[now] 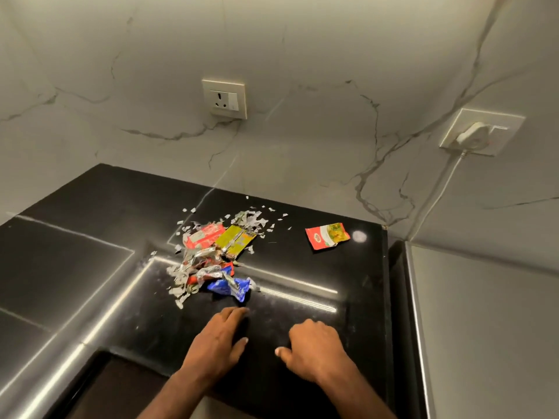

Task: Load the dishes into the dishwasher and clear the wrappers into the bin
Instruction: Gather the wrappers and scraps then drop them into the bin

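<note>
While the wrappers [211, 255] lay heaped on the black counter [90, 252], the left hand [216, 343] rested flat, fingers straight, seemingly poised to sweep them. The right hand [313, 347] sat loosely curled, holding nothing.

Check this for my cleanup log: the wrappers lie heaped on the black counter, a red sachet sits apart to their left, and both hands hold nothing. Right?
Not quite. The head view shows the red sachet apart to the right of the wrappers, not the left. The rest stands: black counter, left hand and right hand holding nothing.
</note>
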The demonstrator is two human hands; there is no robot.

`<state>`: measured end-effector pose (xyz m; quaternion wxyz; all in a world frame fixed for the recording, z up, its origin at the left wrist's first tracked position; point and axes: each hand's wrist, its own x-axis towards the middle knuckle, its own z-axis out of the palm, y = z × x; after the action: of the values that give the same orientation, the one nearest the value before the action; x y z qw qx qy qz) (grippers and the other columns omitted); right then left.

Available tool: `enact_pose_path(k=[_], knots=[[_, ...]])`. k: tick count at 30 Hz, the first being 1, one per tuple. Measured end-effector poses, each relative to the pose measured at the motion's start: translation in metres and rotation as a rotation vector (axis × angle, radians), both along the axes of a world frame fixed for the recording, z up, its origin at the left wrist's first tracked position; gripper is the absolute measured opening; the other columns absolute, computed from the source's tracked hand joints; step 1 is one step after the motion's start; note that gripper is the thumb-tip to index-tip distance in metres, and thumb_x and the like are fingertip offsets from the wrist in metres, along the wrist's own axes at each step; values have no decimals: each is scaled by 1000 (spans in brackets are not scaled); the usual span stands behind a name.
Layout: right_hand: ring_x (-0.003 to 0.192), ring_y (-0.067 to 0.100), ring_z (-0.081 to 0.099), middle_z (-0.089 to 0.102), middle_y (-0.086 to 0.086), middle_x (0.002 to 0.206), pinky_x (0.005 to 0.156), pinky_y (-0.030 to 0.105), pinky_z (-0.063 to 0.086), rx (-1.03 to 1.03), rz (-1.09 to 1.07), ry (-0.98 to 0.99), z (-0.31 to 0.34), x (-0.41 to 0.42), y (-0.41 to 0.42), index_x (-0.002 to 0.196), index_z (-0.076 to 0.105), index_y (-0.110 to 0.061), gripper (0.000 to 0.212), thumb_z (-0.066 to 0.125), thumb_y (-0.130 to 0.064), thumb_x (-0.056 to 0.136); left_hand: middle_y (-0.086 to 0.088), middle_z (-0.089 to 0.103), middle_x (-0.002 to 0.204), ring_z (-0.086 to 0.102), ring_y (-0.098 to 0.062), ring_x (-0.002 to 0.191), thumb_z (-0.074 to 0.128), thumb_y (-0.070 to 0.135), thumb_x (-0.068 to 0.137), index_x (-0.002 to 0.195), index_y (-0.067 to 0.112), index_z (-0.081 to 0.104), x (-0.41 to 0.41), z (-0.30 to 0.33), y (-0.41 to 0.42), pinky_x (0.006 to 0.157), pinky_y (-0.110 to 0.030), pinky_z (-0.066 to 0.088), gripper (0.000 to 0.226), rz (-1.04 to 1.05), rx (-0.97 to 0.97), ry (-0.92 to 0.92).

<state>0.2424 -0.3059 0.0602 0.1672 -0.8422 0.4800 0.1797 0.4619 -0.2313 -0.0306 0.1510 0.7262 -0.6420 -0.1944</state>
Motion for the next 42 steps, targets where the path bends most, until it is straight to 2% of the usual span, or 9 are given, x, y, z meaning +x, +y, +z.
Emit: enact_pose_path(k=[5, 10, 14, 19, 22, 26, 30, 36, 42], knots=[[120, 37, 64, 70, 14, 126, 102, 45, 49, 115, -52, 32, 8, 11, -4, 117, 72, -12, 54, 57, -60, 99, 8, 42, 135, 64, -11, 100, 77, 31, 88, 145, 29, 48, 11, 4, -28, 77, -25, 58, 64, 76, -206, -5], [115, 30, 66, 72, 8, 119, 100, 45, 51, 205, -230, 7, 8, 12, -2, 115, 73, -16, 53, 56, -64, 98, -10, 41, 144, 62, -25, 117, 88, 28, 77, 147, 23, 50, 44, -4, -62, 94, -38, 60, 80, 40, -208, -125], [120, 28, 65, 72, 3, 124, 104, 45, 51, 219, -380, -57, 8, 10, -3, 126, 72, -26, 57, 56, -70, 93, 7, 53, 129, 65, -16, 110, 82, 26, 85, 122, 30, 69, 58, -12, -76, 83, -29, 58, 40, -99, -205, -91], [128, 27, 62, 69, -3, 134, 106, 42, 48, 115, -501, -170, 2, 16, 0, 149, 52, -33, 69, 54, -72, 92, 24, 57, 114, 64, -5, 100, 75, 30, 90, 111, 39, 73, 44, 6, -72, 82, -19, 52, 23, -233, -237, 327], [130, 6, 60, 59, -15, 147, 108, 26, 48, 216, -582, -518, -15, 25, 4, 165, 20, -43, 99, 67, -70, 82, 12, 71, 100, 69, -13, 87, 78, 35, 90, 107, 35, 77, 22, 30, -61, 78, -25, 55, 17, -199, -187, 664], [106, 3, 73, 76, -15, 117, 97, 29, 57, 260, -586, -897, -26, 36, 7, 154, 43, -44, 77, 75, -29, 86, 0, 80, 101, 76, -18, 97, 71, 29, 100, 113, 19, 78, 5, 49, -55, 88, -39, 59, 18, -201, -10, 895], [86, 8, 74, 78, -10, 94, 85, 38, 60, 132, -576, -935, -26, 44, 5, 116, 72, -44, 30, 70, -27, 91, 6, 78, 97, 73, -10, 92, 68, 43, 99, 107, 28, 78, 11, 53, -62, 84, -40, 58, 20, -200, -43, 780], [77, 7, 72, 76, -7, 83, 80, 33, 58, 118, -641, -924, -26, 39, -3, 101, 73, -43, 13, 76, -34, 93, 17, 62, 119, 58, 3, 107, 63, 48, 99, 122, 33, 64, 55, 50, -106, 93, -31, 55, 28, -45, -178, 420], [79, 7, 72, 77, -8, 85, 83, 33, 58, 149, -607, -905, -30, 42, -7, 102, 74, -37, 11, 77, -34, 92, -11, 17, 172, 17, -31, 158, 55, 52, 101, 164, 22, 20, 79, 35, -166, 129, -52, 19, 78, -50, 55, -121]])
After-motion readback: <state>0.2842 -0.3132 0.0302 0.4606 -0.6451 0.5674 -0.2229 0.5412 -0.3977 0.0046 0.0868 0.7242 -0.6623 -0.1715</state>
